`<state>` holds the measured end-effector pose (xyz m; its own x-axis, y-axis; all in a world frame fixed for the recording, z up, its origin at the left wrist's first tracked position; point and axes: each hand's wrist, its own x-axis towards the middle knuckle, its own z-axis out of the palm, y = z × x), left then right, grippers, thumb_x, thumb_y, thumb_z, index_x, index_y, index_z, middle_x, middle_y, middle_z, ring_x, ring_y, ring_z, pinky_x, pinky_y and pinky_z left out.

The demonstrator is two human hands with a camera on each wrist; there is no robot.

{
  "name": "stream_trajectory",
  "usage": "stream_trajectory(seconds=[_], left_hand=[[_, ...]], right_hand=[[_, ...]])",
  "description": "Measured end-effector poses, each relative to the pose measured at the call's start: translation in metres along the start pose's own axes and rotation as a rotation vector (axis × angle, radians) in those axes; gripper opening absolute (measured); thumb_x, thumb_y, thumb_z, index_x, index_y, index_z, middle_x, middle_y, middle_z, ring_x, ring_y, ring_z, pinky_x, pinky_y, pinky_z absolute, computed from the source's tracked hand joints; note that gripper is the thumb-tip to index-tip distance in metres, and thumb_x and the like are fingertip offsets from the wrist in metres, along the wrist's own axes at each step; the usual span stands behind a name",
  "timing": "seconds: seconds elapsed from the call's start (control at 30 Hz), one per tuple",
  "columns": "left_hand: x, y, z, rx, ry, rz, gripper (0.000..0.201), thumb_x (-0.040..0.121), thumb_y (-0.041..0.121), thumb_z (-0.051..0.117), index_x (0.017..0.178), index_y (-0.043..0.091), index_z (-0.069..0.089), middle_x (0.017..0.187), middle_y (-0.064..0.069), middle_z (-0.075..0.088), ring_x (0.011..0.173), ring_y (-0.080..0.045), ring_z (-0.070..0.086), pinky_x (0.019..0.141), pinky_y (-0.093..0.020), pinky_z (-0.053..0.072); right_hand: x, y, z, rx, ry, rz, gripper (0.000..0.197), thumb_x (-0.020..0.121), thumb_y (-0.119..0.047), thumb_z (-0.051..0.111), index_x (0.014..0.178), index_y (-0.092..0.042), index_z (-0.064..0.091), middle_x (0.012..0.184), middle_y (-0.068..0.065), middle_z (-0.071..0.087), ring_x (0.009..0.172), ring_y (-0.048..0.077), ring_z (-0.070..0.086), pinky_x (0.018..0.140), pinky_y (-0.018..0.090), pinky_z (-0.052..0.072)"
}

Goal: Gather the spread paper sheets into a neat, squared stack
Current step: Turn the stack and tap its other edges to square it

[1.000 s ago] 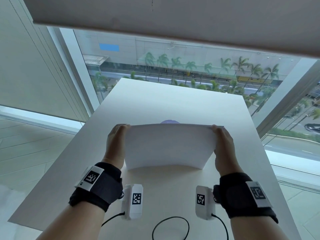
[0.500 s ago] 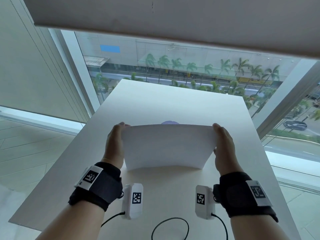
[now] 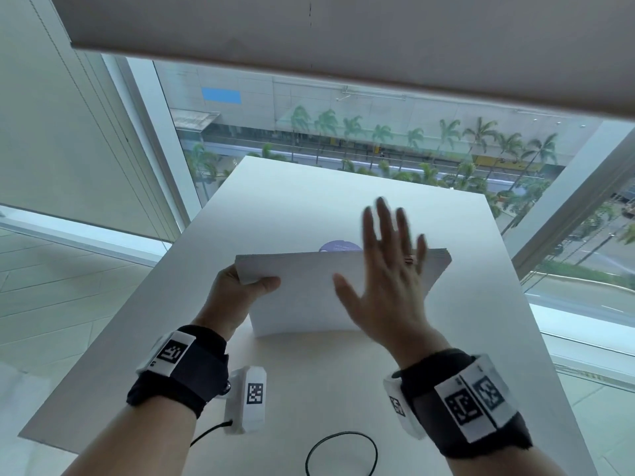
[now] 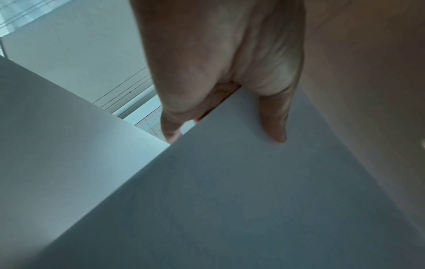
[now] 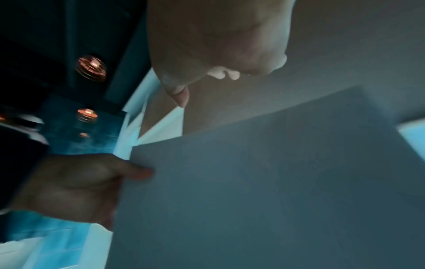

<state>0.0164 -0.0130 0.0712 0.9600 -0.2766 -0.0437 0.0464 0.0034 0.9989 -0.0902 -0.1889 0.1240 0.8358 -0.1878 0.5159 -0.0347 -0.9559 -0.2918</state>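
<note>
A white paper stack [image 3: 302,293] stands on its long lower edge on the white table [image 3: 309,201], slightly bowed. My left hand [image 3: 237,290] grips its left side, thumb [image 4: 274,123] on the near face and fingers behind. My right hand [image 3: 388,269] is open with spread fingers, blurred, raised in front of the stack's upper right part; I cannot tell whether it touches the sheets. In the right wrist view the paper stack [image 5: 276,182] fills the lower right, with the left hand [image 5: 80,182] at its edge.
A purple round object [image 3: 338,246] lies on the table just behind the stack, mostly hidden. A black cable loop [image 3: 343,451] lies at the table's near edge. Large windows stand beyond the far and right edges.
My right hand has let go of the stack's right side and lifted, fingers spread, over its upper right. The left hand now grips the left side with the thumb in front.
</note>
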Motion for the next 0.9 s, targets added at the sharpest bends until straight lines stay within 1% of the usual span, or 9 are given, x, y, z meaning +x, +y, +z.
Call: stream_trajectory(seconds=[0.07, 0.13, 0.27, 0.4, 0.53, 0.6, 0.67, 0.8, 0.9], left_hand=[[0.0, 0.002, 0.0, -0.006, -0.014, 0.004, 0.022, 0.072, -0.006, 0.067, 0.079, 0.015, 0.068, 0.062, 0.015, 0.073, 0.06, 0.002, 0.065, 0.06, -0.012, 0.051], [-0.001, 0.003, -0.001, -0.009, -0.03, 0.012, 0.021, 0.073, -0.005, 0.067, 0.083, 0.013, 0.068, 0.065, 0.013, 0.074, 0.063, 0.001, 0.066, 0.061, -0.013, 0.052], [-0.001, 0.003, -0.002, -0.006, -0.047, 0.02, 0.022, 0.074, -0.005, 0.066, 0.086, 0.013, 0.069, 0.067, 0.012, 0.074, 0.065, 0.0, 0.067, 0.061, -0.012, 0.051], [0.0, 0.002, -0.003, -0.03, -0.071, 0.024, 0.023, 0.075, -0.006, 0.064, 0.085, 0.015, 0.068, 0.066, 0.013, 0.074, 0.064, 0.002, 0.066, 0.059, -0.011, 0.049], [0.0, 0.001, -0.002, -0.028, -0.07, 0.035, 0.019, 0.07, -0.003, 0.068, 0.079, 0.013, 0.068, 0.063, 0.011, 0.073, 0.062, 0.001, 0.065, 0.059, -0.011, 0.049], [0.0, 0.001, -0.001, -0.034, -0.077, 0.033, 0.018, 0.067, -0.001, 0.069, 0.076, 0.013, 0.067, 0.062, 0.009, 0.072, 0.062, 0.0, 0.064, 0.059, -0.012, 0.049], [0.002, -0.001, -0.002, -0.04, -0.084, 0.022, 0.019, 0.071, -0.005, 0.067, 0.078, 0.013, 0.067, 0.065, 0.007, 0.072, 0.064, -0.002, 0.065, 0.06, -0.013, 0.049], [0.003, -0.002, -0.004, -0.025, -0.06, 0.02, 0.015, 0.065, 0.005, 0.068, 0.077, 0.013, 0.067, 0.071, 0.001, 0.071, 0.069, -0.009, 0.065, 0.061, -0.018, 0.049], [0.002, -0.003, -0.004, -0.023, -0.085, 0.017, 0.02, 0.071, -0.004, 0.068, 0.079, 0.015, 0.068, 0.068, 0.006, 0.073, 0.067, -0.003, 0.066, 0.061, -0.014, 0.05]], right_hand=[[0.006, -0.016, 0.004, -0.071, -0.258, -0.175, 0.08, 0.081, -0.044, 0.045, 0.147, -0.016, 0.01, 0.159, 0.003, 0.009, 0.145, 0.022, 0.009, 0.112, 0.043, 0.0], [0.013, -0.021, 0.007, -0.054, -0.473, -0.234, 0.076, 0.086, -0.039, 0.047, 0.148, -0.018, 0.008, 0.159, 0.0, 0.007, 0.146, 0.019, 0.007, 0.109, 0.037, -0.009], [0.025, -0.031, 0.001, 0.036, -0.39, -0.225, 0.077, 0.086, -0.036, 0.049, 0.148, -0.018, 0.007, 0.159, -0.001, 0.009, 0.146, 0.018, 0.009, 0.11, 0.038, -0.01], [0.027, -0.039, 0.007, -0.026, -0.589, -0.277, 0.079, 0.086, -0.033, 0.049, 0.148, -0.02, 0.003, 0.159, -0.004, 0.003, 0.146, 0.016, 0.004, 0.115, 0.041, -0.006], [0.03, -0.05, 0.008, 0.111, -0.404, -0.277, 0.08, 0.083, -0.026, 0.051, 0.148, -0.019, 0.005, 0.159, -0.001, 0.01, 0.146, 0.019, 0.009, 0.113, 0.039, 0.0], [0.03, -0.057, 0.013, 0.092, -0.467, -0.324, 0.079, 0.082, -0.02, 0.05, 0.148, -0.019, 0.007, 0.159, -0.001, 0.012, 0.146, 0.021, 0.011, 0.115, 0.044, 0.0], [0.031, -0.062, 0.019, 0.049, -0.584, -0.351, 0.077, 0.082, -0.013, 0.046, 0.148, -0.022, 0.009, 0.159, -0.005, 0.012, 0.146, 0.02, 0.01, 0.116, 0.048, 0.0], [0.036, -0.065, 0.019, 0.132, -0.51, -0.323, 0.075, 0.082, -0.014, 0.046, 0.148, -0.027, 0.012, 0.157, -0.01, 0.015, 0.145, 0.021, 0.013, 0.114, 0.05, 0.003], [0.033, -0.062, 0.021, 0.056, -0.57, -0.328, 0.073, 0.083, -0.013, 0.044, 0.147, -0.026, 0.014, 0.157, -0.01, 0.017, 0.145, 0.022, 0.015, 0.114, 0.054, 0.002]])
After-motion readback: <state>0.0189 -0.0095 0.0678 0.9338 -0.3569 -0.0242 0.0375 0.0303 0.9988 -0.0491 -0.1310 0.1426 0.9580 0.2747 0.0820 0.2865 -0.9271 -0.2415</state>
